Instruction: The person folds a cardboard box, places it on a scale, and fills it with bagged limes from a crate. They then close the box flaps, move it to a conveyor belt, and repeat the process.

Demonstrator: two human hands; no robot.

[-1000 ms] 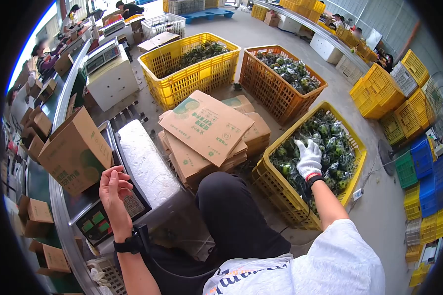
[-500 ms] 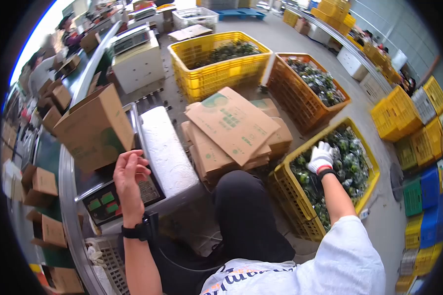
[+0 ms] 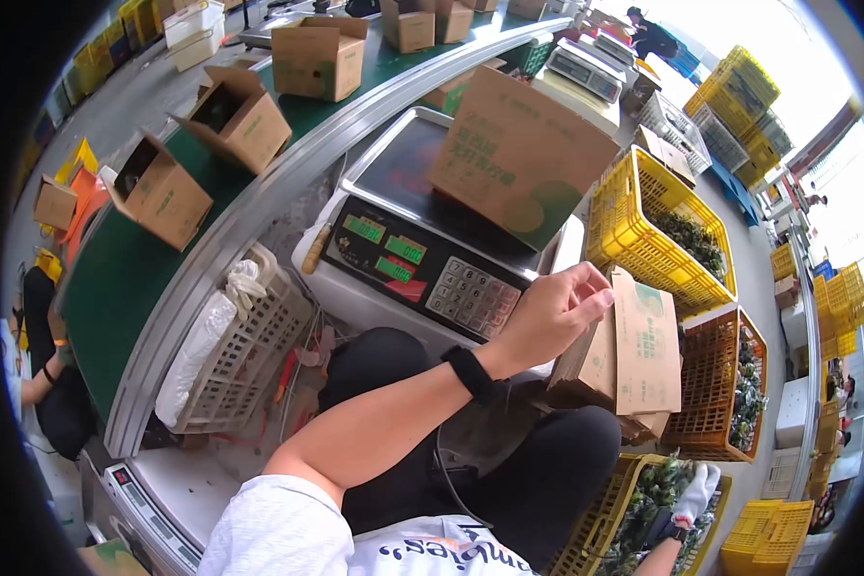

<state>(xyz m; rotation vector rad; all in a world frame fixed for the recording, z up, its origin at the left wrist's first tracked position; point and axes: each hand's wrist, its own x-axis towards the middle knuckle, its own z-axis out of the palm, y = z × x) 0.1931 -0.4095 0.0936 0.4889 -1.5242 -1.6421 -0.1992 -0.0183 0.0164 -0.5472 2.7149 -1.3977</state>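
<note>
My left hand [image 3: 568, 305], bare with a black wristband, hovers beside the keypad of a digital scale [image 3: 408, 254]. Its fingers are loosely bent, with a gap at the thumb and nothing visible between them. An open cardboard box [image 3: 518, 158] stands on the scale's metal plate, just above that hand. Stacked flat cartons [image 3: 646, 350] lie to its right. My right hand [image 3: 698, 492], in a white glove, rests over dark green, shiny produce [image 3: 643, 509] in a yellow crate [image 3: 595, 514] at the lower right. Its fingers are stretched out; the underside is hidden.
A green conveyor belt [image 3: 115, 298] with a metal rail carries several open boxes [image 3: 161, 192]. Below the rail sits a grey basket [image 3: 250, 355]. More produce fills another yellow crate [image 3: 634, 226] and an orange crate [image 3: 710, 389]. A person's arm [image 3: 43, 374] shows at far left.
The view has swung left toward the scale and belt. My left hand now appears nearer the flat cartons. The gloved hand remains over the crate, its fingers less spread.
</note>
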